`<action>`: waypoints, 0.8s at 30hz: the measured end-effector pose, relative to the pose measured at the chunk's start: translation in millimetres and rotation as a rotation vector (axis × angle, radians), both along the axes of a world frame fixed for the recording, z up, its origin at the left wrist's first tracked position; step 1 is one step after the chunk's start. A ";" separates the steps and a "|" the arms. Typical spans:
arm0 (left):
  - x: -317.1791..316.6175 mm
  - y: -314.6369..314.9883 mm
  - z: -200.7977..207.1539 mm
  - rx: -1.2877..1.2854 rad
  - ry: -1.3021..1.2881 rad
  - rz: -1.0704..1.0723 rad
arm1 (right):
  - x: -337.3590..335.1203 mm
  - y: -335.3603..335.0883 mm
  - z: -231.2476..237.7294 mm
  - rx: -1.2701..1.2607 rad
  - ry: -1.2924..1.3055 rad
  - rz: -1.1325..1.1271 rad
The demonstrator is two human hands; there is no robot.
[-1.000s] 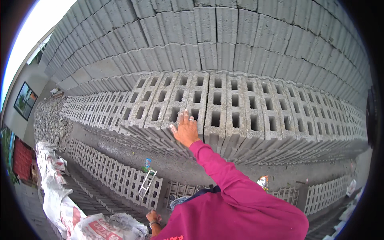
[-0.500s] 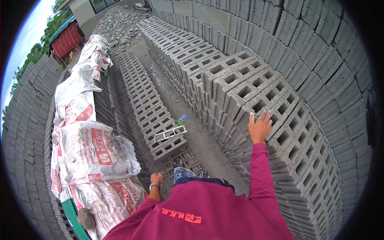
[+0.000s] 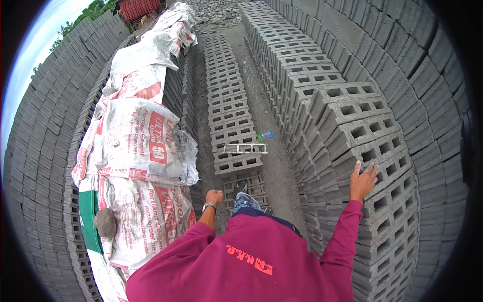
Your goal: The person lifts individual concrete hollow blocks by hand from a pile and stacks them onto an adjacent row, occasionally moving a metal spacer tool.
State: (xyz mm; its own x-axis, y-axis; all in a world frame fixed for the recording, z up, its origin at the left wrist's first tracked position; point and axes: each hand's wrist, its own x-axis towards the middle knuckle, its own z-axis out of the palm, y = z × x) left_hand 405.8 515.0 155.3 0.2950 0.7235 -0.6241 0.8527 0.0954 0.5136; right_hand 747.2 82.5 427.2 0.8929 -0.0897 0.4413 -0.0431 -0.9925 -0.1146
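Blocks [image 3: 336, 132], grey, hollow, too many to count, stand in rows, now seen along the aisle [image 3: 279, 177] rather than side-on as a second ago. Overlapping, uncountable bags [image 3: 132, 136] cover the left row. One white frame [image 3: 251, 145] lies on a low row. Two hands: the right hand [image 3: 364, 182] remains open atop the right row's blocks; the left hand [image 3: 214, 197] is loosely closed. One stone [image 3: 104, 223] sits on the bags.
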 end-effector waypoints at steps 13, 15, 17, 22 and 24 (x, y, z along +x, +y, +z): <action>-29.8 -19.9 22.2 -0.046 0.075 -0.039 | 6.0 -5.5 -12.0 -0.031 -0.059 0.043; -36.7 -19.6 20.5 -0.041 0.084 -0.036 | 5.7 -3.6 -10.7 -0.032 -0.053 0.046; -39.8 -18.9 19.5 -0.033 0.096 -0.040 | 6.5 -3.5 -12.6 -0.033 -0.052 0.050; -41.0 -24.9 19.7 -0.049 0.091 -0.043 | 8.3 -5.8 -12.7 -0.027 -0.056 0.046; -41.0 -26.2 19.8 -0.046 0.090 -0.050 | 8.0 -4.8 -11.7 -0.022 -0.049 0.043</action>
State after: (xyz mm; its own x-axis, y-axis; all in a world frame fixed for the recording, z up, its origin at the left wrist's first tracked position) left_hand 364.8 488.7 175.1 0.2711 0.6795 -0.6817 0.8994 0.0734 0.4309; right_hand 755.2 77.7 415.5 0.8730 -0.0416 0.4860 0.0050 -0.9956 -0.0941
